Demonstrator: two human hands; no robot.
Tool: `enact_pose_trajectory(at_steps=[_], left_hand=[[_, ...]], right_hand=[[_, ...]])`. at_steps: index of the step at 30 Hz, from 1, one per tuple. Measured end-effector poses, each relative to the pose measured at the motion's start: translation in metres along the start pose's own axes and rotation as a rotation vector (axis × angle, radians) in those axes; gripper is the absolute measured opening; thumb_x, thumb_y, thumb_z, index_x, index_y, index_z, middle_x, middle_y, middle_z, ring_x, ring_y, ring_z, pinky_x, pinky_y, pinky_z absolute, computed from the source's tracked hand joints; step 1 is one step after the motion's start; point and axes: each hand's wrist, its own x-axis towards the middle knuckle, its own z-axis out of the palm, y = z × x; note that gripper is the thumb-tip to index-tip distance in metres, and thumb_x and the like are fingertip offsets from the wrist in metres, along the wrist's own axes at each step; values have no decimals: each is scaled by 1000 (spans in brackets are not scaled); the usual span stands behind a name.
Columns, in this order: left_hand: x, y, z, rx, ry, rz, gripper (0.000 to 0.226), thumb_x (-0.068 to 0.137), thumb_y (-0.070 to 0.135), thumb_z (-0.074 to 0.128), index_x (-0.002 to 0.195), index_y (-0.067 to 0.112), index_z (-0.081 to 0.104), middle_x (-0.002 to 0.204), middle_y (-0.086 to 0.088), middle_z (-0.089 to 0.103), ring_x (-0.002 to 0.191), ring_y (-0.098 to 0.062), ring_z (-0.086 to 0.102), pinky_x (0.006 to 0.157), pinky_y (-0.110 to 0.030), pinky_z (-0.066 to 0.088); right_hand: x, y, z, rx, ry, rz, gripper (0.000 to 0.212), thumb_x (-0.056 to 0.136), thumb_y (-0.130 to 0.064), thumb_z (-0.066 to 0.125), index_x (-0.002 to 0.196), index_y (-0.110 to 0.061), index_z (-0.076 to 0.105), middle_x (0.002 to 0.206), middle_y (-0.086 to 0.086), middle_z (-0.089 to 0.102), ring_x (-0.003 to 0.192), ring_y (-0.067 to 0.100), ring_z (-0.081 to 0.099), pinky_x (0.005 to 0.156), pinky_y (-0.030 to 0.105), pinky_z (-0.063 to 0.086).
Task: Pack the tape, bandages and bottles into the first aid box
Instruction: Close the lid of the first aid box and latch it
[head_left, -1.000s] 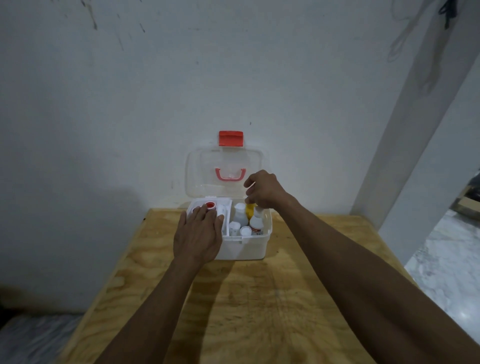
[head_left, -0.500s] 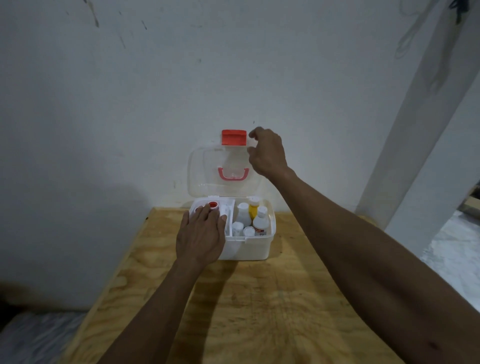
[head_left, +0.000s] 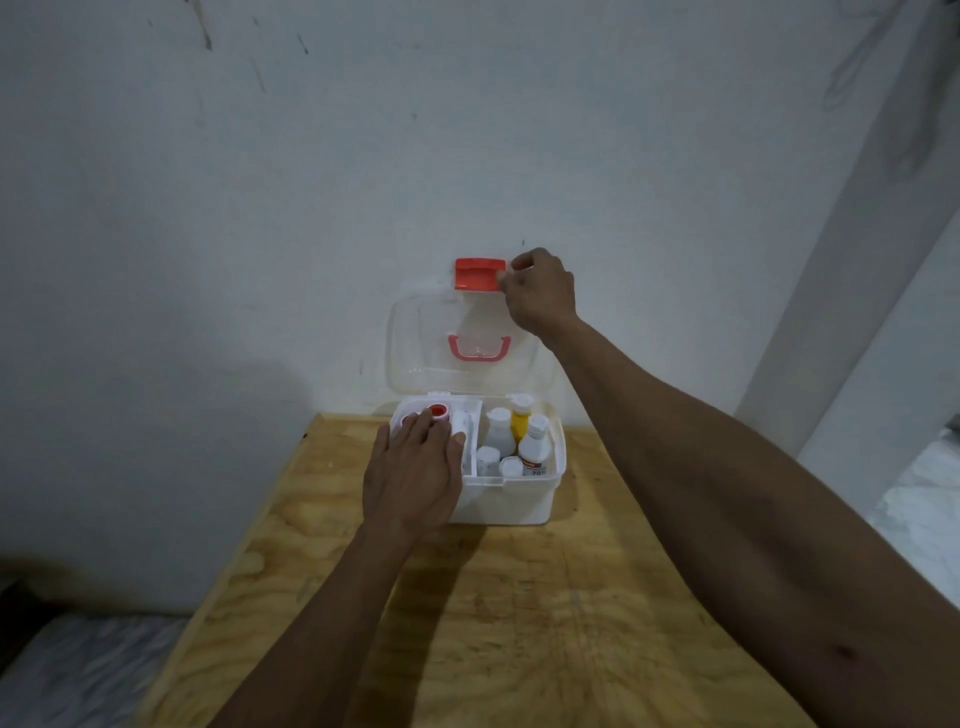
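A white first aid box (head_left: 511, 501) stands at the far edge of the wooden table, its clear lid (head_left: 431, 348) upright against the wall. My right hand (head_left: 540, 293) is at the lid's top right corner, fingers pinched beside the red latch (head_left: 478, 274). My left hand (head_left: 415, 473) lies flat over the box's left compartment, fingers apart, next to a red-capped item (head_left: 439, 410). Several white bottles (head_left: 498, 431) and a yellow bottle (head_left: 519, 423) stand in the right compartment. What lies under my left hand is hidden.
The plywood table (head_left: 519, 623) butts against a white wall. A white pillar (head_left: 852, 291) rises at the right, with pale marble floor (head_left: 919, 499) beyond it. The table's left edge drops off to the floor.
My right hand rose from the bottles in the box to the top of the lid and now pinches it beside the red latch. My left hand stayed on the left compartment.
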Motion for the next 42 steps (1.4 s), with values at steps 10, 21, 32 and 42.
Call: enact_pose_trajectory(at_steps=[10,21,32,42], left_hand=[[1,-1,2,2,4,3,61,98,45,10,137,22,52,150,2,47,141,-19,38,120,-45,21],[1,-2,1,-31,29,22,57,100,45,16,139,19,48,152,-1,45,143,-21,36,120,-46,23],[-10,3,-14,-672,587,-144,48,99,36,36,139,10,27,150,-17,29,135,-31,34,102,-40,41],[-11,-8,-29,-551,241,-22,60,101,46,18,133,11,55,145,-12,50,142,-25,33,118,-47,27]], right_hand=[[-12,0,-7,77,-1,-50,27,93,-34,62,110,-14,70,108,3,72,102,22,66,94,45,52],[-33,1,-25,135,-73,-141,19,94,-25,63,101,-9,71,90,1,70,82,14,62,79,29,52],[-93,19,-39,130,-128,-287,13,93,-22,64,100,-13,69,92,-5,69,80,2,59,71,9,41],[-167,67,-28,-150,-265,-475,17,93,-21,63,108,-18,69,106,0,69,103,16,52,89,33,44]])
